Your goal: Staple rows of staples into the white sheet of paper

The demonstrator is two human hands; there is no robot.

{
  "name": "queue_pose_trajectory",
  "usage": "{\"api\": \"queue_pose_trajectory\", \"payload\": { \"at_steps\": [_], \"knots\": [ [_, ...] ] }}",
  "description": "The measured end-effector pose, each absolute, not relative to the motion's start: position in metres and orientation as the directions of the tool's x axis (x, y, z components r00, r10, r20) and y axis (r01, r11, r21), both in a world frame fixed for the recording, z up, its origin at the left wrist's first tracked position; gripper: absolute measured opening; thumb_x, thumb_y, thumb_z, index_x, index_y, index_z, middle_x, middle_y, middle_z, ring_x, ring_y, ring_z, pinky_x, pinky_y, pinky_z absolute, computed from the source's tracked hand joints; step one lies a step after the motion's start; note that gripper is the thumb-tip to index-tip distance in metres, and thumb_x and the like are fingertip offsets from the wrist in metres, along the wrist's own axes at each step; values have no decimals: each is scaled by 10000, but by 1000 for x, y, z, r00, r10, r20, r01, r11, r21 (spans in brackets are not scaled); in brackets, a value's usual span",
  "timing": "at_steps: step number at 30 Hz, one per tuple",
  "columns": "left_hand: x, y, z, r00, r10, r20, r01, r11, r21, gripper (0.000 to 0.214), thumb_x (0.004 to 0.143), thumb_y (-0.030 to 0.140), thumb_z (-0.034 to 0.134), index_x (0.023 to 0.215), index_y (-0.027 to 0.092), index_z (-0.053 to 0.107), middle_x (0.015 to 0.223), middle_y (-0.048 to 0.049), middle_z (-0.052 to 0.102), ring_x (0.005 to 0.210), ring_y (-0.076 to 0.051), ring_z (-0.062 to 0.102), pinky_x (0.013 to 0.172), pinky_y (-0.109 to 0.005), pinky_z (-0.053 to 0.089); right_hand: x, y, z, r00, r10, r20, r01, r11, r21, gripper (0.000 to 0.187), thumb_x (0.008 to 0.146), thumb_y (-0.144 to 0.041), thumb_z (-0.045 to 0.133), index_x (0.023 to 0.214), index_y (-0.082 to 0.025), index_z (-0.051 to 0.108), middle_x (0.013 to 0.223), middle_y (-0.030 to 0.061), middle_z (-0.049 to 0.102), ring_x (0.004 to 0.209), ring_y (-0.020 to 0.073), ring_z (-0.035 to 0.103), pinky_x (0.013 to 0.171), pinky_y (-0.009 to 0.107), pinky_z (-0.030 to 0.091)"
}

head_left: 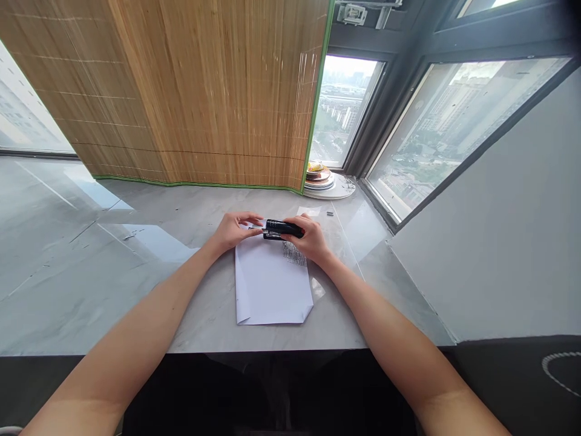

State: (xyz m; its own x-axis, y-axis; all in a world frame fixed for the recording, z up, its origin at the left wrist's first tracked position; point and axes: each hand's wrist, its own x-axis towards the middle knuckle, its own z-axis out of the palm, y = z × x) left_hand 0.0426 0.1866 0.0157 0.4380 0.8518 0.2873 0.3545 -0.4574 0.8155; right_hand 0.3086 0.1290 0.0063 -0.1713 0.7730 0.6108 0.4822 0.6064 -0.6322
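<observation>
A black stapler (282,227) lies sideways above the far end of some white paper (272,284). My right hand (309,236) is wrapped around its right end. My left hand (236,230) is at the other end, thumb and fingers closed around something thin that I cannot make out; a bit of metal shows between them. Beneath my right hand a patch of silvery, staple-like pieces (294,253) shows on the paper, partly hidden. The near corners of the paper are folded or creased.
The paper rests on a grey marble-patterned ledge (204,321). A bamboo blind (204,91) hangs behind it. Stacked plates (320,178) stand in the window corner, and a small grey piece (330,213) lies right of the stapler. A white wall (499,242) rises at right.
</observation>
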Motion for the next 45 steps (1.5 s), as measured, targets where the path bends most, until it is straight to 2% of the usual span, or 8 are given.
{"api": "queue_pose_trajectory", "payload": {
  "at_steps": [4, 9, 20, 29, 35, 41, 45],
  "knots": [
    [43, 188, 14, 484, 837, 256, 355, -455, 816, 465, 778, 592, 858, 1095, 252, 832, 1106, -70, 824, 1056, -268, 760, 923, -385, 551, 309, 129, 6, -175, 776, 606, 471, 606, -640, 273, 794, -187, 828, 1056, -245, 774, 925, 23, 785, 883, 243, 620, 838, 386, 519],
    [44, 188, 12, 507, 822, 260, 372, -480, 794, 404, 775, 587, 855, 992, 246, 840, 1037, -53, 826, 976, -245, 744, 841, -356, 520, 309, 130, 6, -185, 765, 616, 459, 622, -635, 283, 793, -181, 826, 1066, -239, 777, 919, 26, 783, 883, 242, 618, 837, 383, 514],
    [47, 185, 14, 509, 805, 306, 351, -518, 780, 387, 763, 568, 858, 938, 223, 830, 953, -52, 820, 847, -206, 713, 743, -329, 487, 309, 129, 7, -173, 781, 600, 438, 607, -663, 270, 796, -213, 816, 1063, -248, 790, 924, 29, 788, 881, 242, 619, 824, 386, 523],
    [47, 183, 14, 518, 788, 334, 337, -546, 767, 271, 791, 483, 866, 925, 249, 837, 904, -22, 813, 839, -193, 709, 805, -336, 458, 309, 128, 7, -148, 781, 606, 409, 606, -682, 273, 786, -206, 830, 1053, -250, 794, 930, 26, 791, 880, 236, 633, 809, 376, 526],
    [45, 185, 14, 537, 779, 325, 334, -550, 766, 281, 790, 499, 871, 915, 249, 846, 942, -44, 823, 869, -214, 725, 785, -340, 459, 311, 128, 8, -145, 796, 588, 394, 592, -703, 263, 792, -220, 832, 1050, -259, 801, 920, 23, 785, 885, 231, 628, 806, 369, 522],
    [38, 185, 17, 503, 788, 356, 342, -559, 755, 314, 829, 558, 832, 965, 276, 858, 1050, -57, 832, 993, -247, 748, 903, -378, 521, 332, 135, 5, -51, 852, 522, 301, 511, -805, 303, 766, -324, 878, 1052, -244, 819, 936, 27, 739, 861, 207, 661, 783, 348, 527],
    [37, 180, 23, 553, 745, 372, 260, -579, 773, 328, 879, 548, 782, 983, 245, 854, 1052, -83, 827, 1004, -253, 758, 955, -392, 558, 344, 137, 6, -51, 897, 439, 179, 441, -880, 357, 733, -373, 902, 1049, -230, 819, 985, 35, 754, 905, 219, 696, 825, 357, 554]
  ]
}}
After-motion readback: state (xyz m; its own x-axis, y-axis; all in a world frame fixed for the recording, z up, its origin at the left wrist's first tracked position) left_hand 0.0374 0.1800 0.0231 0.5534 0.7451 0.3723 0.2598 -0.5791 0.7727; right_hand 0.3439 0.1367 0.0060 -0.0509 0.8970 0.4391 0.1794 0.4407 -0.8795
